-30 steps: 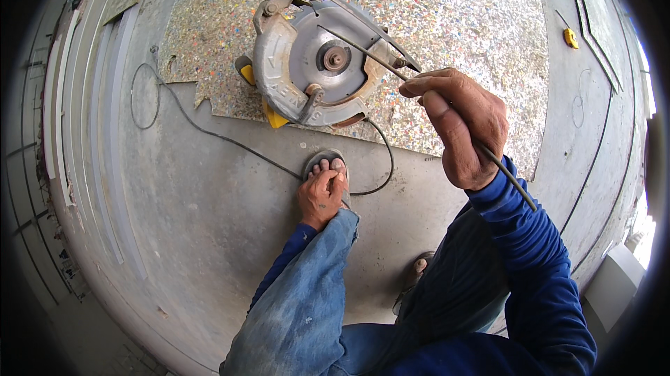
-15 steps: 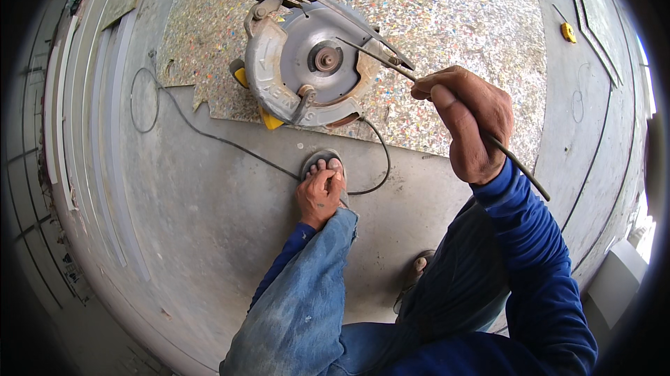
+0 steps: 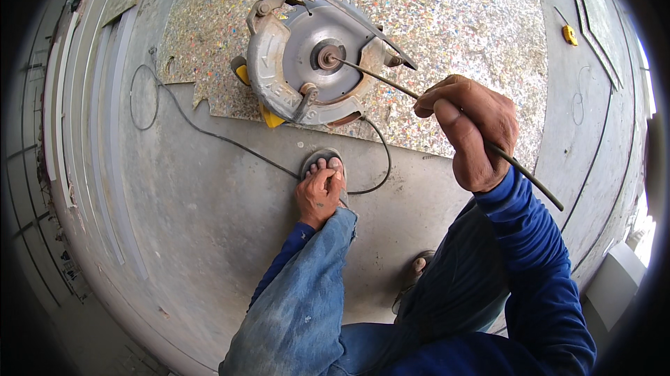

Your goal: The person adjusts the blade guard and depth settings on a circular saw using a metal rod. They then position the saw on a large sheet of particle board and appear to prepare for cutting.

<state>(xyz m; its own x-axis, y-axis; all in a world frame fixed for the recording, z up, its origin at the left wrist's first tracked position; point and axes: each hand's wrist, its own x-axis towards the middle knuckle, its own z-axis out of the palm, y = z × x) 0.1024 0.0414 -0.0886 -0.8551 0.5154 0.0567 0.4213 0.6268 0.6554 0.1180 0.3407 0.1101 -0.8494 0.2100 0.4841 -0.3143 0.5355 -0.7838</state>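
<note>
A circular saw [image 3: 269, 62] lies on its side with its round grey blade [image 3: 296, 44] facing up. My right hand [image 3: 478, 125] is closed around a thin dark metal rod [image 3: 384, 80], which slants down to the left. The rod's far tip meets the bolt [image 3: 328, 57] at the blade's centre, or lies just over it; I cannot tell if they touch. Resting on the front of my sandalled foot [image 3: 336, 165] is my left hand [image 3: 321, 198], its fingers curled by the toes. Whatever those fingers may pinch is hidden.
Under the saw lies a multicoloured speckled board [image 3: 460, 13] with a broken corner. A dark cord [image 3: 227, 142] runs from the saw past my foot and loops at the left. Long pale strips [image 3: 115, 146] line the left side. A yellow tape measure [image 3: 570, 35] sits far right.
The rod's tip has moved down and left, from over the blade's upper right to the centre bolt. My right hand shifted slightly right and down. My left hand stayed put.
</note>
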